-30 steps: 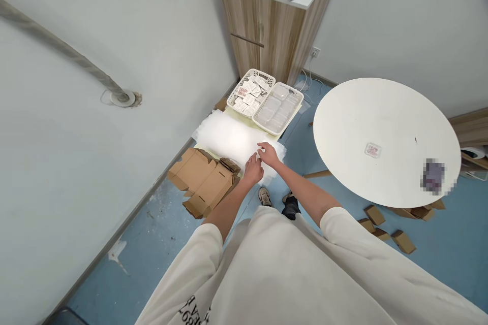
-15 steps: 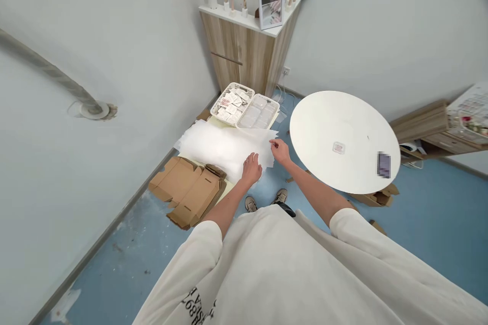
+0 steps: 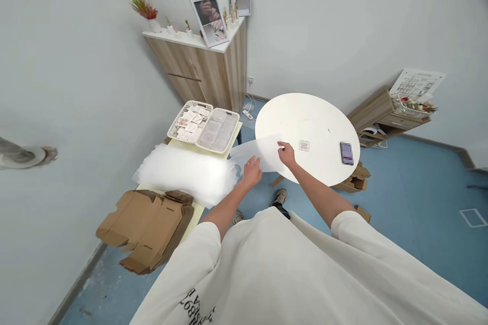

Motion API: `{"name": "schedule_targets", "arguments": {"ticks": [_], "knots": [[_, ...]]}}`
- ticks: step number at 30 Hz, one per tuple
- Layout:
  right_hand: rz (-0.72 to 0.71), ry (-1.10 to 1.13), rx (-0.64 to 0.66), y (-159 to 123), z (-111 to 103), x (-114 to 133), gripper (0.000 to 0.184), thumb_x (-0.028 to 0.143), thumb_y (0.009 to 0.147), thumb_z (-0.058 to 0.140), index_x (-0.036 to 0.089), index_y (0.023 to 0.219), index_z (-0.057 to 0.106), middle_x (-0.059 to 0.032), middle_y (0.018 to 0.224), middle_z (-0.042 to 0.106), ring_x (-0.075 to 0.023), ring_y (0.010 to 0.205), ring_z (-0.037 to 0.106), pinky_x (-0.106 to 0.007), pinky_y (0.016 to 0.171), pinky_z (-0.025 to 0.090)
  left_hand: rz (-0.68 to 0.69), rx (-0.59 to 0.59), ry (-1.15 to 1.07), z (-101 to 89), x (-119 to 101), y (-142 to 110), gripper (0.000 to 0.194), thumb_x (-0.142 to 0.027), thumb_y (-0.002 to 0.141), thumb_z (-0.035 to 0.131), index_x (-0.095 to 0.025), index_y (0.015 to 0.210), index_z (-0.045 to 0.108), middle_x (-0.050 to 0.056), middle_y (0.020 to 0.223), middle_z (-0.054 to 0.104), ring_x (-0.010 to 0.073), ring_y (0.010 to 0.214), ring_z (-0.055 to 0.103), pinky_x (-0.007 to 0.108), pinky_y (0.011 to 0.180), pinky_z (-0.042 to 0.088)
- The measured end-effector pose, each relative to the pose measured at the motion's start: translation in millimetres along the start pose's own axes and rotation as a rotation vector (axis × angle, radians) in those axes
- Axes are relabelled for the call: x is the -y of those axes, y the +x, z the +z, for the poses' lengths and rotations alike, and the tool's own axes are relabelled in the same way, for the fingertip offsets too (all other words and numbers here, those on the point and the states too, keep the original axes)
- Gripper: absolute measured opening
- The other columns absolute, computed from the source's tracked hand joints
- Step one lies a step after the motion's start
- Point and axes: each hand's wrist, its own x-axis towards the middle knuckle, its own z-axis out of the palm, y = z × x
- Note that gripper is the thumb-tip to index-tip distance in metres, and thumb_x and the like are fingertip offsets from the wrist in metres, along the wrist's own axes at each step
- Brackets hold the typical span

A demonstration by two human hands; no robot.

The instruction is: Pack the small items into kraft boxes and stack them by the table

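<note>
A thin, translucent white sheet (image 3: 267, 150) stretches between the stack and the round table, its right part over the table's edge. My right hand (image 3: 286, 154) pinches the sheet near its right end. My left hand (image 3: 252, 171) lies over the sheet's lower middle with its fingers loosely spread, and seems to touch it. On the left, a thick stack of similar white sheets (image 3: 183, 170) rests on a pale yellow low table (image 3: 235, 134). The round white table (image 3: 308, 111) holds a small clear case with pink print (image 3: 304, 145).
Behind the stack stand a white basket of small white packets (image 3: 192, 121) and a basket of clear boxes (image 3: 217, 129). Flattened cardboard boxes (image 3: 148, 218) lie in front of it. A phone (image 3: 346, 153) is on the round table. A wooden cabinet (image 3: 206, 73) fills the corner.
My view has turned right. The white sheet has come away from the stack towards the round table, with my right hand holding it. My left hand has moved off the stack with it.
</note>
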Motion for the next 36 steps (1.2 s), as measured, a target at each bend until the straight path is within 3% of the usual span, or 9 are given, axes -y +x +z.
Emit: {"name": "schedule_targets", "arguments": {"ticks": [8, 13, 16, 21, 25, 28, 32, 36], "knots": [[0.124, -0.004, -0.059, 69.9, -79.3, -94.5, 0.050, 0.019, 0.082, 0.047, 0.018, 0.129, 0.065, -0.0100, 0.132, 0.064, -0.0208, 0.101, 0.065, -0.039, 0.100, 0.052, -0.003, 0.121, 0.042, 43.3, -79.6, 80.2, 0.055, -0.025, 0.096, 0.043, -0.019, 0.150, 0.035, 0.016, 0.164, 0.025, 0.0340, 0.151, 0.025, 0.050, 0.117, 0.031], [0.240, -0.067, -0.030, 95.2, -116.4, -146.8, 0.049, 0.020, 0.082, 0.049, 0.016, 0.128, 0.065, -0.0126, 0.132, 0.064, -0.0224, 0.104, 0.067, -0.039, 0.100, 0.051, -0.034, 0.185, 0.037, 73.3, -124.1, 115.6, 0.056, -0.024, 0.093, 0.045, -0.018, 0.149, 0.037, 0.018, 0.163, 0.028, 0.0349, 0.151, 0.027, 0.052, 0.117, 0.031], [0.289, -0.077, 0.031, 101.6, -128.9, -172.0, 0.049, 0.021, 0.082, 0.050, 0.016, 0.128, 0.065, -0.0130, 0.132, 0.064, -0.0232, 0.106, 0.067, -0.039, 0.100, 0.051, -0.065, 0.275, 0.047, 91.4, -137.3, 125.7, 0.057, -0.024, 0.092, 0.045, -0.018, 0.148, 0.038, 0.018, 0.162, 0.030, 0.0353, 0.150, 0.029, 0.052, 0.115, 0.032], [0.304, -0.121, 0.106, 105.8, -144.3, -203.4, 0.047, 0.023, 0.084, 0.049, 0.018, 0.127, 0.067, -0.0115, 0.129, 0.066, -0.0228, 0.108, 0.066, -0.039, 0.101, 0.050, -0.126, 0.371, 0.063, 115.5, -139.9, 134.9, 0.058, -0.025, 0.091, 0.045, -0.019, 0.149, 0.037, 0.018, 0.162, 0.030, 0.0351, 0.149, 0.030, 0.051, 0.114, 0.034], [0.335, -0.228, 0.151, 102.9, -158.3, -218.6, 0.043, 0.023, 0.086, 0.049, 0.017, 0.125, 0.067, -0.0129, 0.129, 0.066, -0.0242, 0.113, 0.065, -0.038, 0.100, 0.050, -0.127, 0.374, 0.079, 127.7, -141.6, 147.4, 0.059, -0.024, 0.090, 0.046, -0.018, 0.148, 0.037, 0.018, 0.162, 0.030, 0.0353, 0.148, 0.030, 0.051, 0.114, 0.033], [0.366, -0.358, 0.224, 98.0, -168.1, -219.8, 0.033, 0.023, 0.085, 0.054, 0.020, 0.115, 0.070, -0.0132, 0.114, 0.071, -0.0279, 0.104, 0.067, -0.041, 0.090, 0.053, -0.104, 0.374, 0.077, 131.5, -147.9, 160.2, 0.058, -0.022, 0.089, 0.047, -0.019, 0.146, 0.039, 0.018, 0.161, 0.031, 0.0347, 0.148, 0.031, 0.050, 0.114, 0.033], [0.344, -0.517, 0.321, 100.7, -174.8, -207.1, 0.015, 0.027, 0.090, 0.056, 0.023, 0.097, 0.069, -0.0124, 0.091, 0.071, -0.0286, 0.086, 0.067, -0.041, 0.079, 0.050, -0.084, 0.407, 0.052, 130.0, -156.4, 175.6, 0.056, -0.021, 0.089, 0.047, -0.019, 0.145, 0.041, 0.017, 0.161, 0.031, 0.0333, 0.148, 0.031, 0.049, 0.115, 0.032], [0.222, -0.568, 0.281, 121.3, -168.8, -191.9, 0.017, 0.023, 0.094, 0.049, 0.023, 0.100, 0.064, -0.0126, 0.098, 0.068, -0.0278, 0.092, 0.064, -0.041, 0.083, 0.046, -0.055, 0.435, 0.075, 127.9, -156.8, 184.7, 0.055, -0.021, 0.088, 0.047, -0.017, 0.142, 0.043, 0.019, 0.161, 0.031, 0.0341, 0.149, 0.030, 0.050, 0.115, 0.032]]}}
